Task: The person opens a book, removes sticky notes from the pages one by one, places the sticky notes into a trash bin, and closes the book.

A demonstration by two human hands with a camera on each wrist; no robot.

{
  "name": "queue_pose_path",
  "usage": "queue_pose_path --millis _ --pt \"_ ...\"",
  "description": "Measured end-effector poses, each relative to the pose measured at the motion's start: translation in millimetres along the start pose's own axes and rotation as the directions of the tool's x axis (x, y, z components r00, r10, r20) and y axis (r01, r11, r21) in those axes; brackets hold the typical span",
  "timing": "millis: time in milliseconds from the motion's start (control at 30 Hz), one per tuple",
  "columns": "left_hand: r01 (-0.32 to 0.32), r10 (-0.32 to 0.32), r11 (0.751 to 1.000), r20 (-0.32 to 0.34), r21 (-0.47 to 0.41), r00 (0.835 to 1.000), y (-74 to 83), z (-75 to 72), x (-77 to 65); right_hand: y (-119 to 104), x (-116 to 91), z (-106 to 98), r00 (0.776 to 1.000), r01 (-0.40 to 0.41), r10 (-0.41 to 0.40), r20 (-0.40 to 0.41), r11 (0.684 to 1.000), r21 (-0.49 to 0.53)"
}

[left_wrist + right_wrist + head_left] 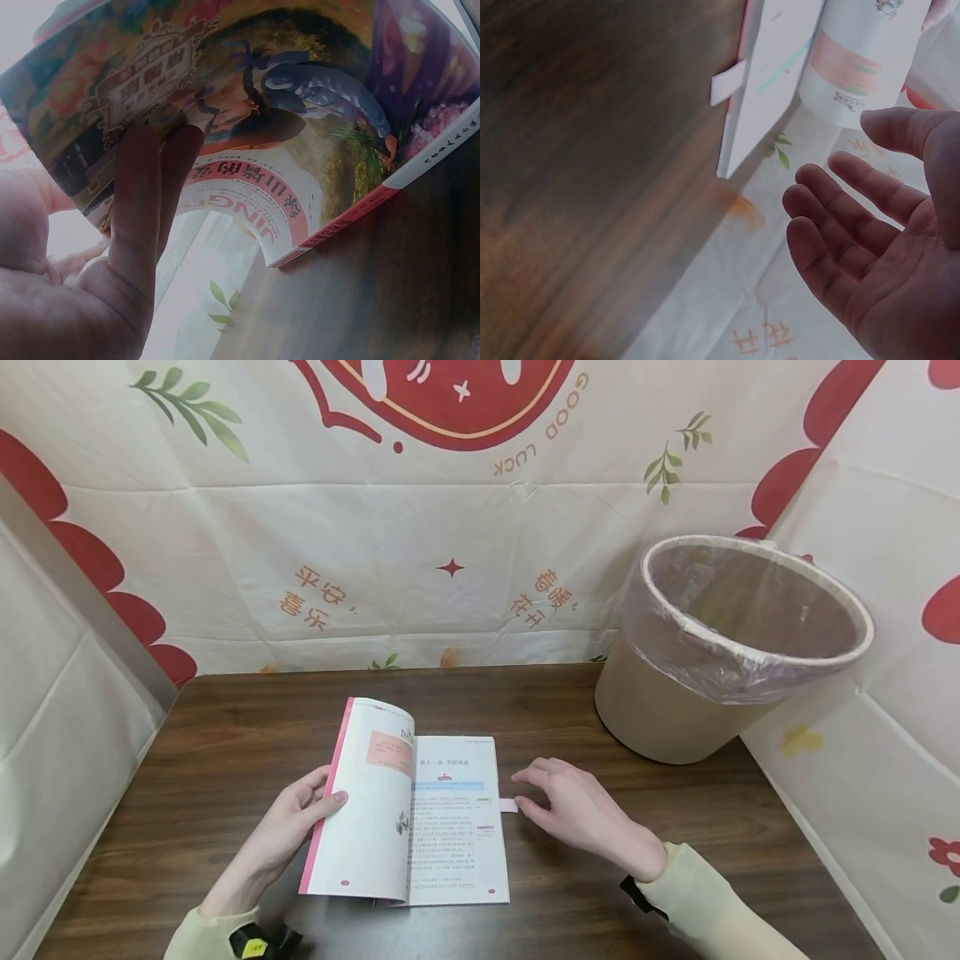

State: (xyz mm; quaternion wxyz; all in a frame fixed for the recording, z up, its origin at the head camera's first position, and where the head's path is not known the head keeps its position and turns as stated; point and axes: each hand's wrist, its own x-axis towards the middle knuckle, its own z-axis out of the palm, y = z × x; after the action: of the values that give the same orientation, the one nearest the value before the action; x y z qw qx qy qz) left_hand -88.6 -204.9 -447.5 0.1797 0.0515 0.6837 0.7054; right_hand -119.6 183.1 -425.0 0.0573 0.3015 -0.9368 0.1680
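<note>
A paperback book [450, 827] lies open on the dark wooden table, its left-hand pages raised and curving. My left hand [292, 818] grips the left edge, thumb over the page and fingers behind the cover. In the left wrist view, those fingers [135, 202] press against the illustrated cover [322, 90]. A pale pink tab [508, 806] sticks out from the book's right edge. Just right of this tab is my right hand [573, 806], with thumb and fingers apart. Seen from the right wrist, its palm [900, 292] holds nothing, and the tab [727, 83] stands beyond the loosely bent fingers.
A beige bin [675, 702] with a clear plastic liner stands at the table's back right. Behind the wooden table [225, 735] hangs a white printed cloth [420, 543], with more white cloth along both sides.
</note>
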Motion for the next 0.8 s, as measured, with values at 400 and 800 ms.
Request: queue_pose_path --millis 400,800 --pt "0.008 -0.008 1.0 -0.007 0.001 1.0 -0.1 -0.2 0.3 0 -2 20 0.999 -0.014 0.013 0.039 1.0 0.016" --pt "0.001 -0.001 1.0 -0.003 0.004 1.0 -0.3 -0.2 0.6 -2 1 30 0.997 -0.01 0.01 0.078 1.0 -0.002"
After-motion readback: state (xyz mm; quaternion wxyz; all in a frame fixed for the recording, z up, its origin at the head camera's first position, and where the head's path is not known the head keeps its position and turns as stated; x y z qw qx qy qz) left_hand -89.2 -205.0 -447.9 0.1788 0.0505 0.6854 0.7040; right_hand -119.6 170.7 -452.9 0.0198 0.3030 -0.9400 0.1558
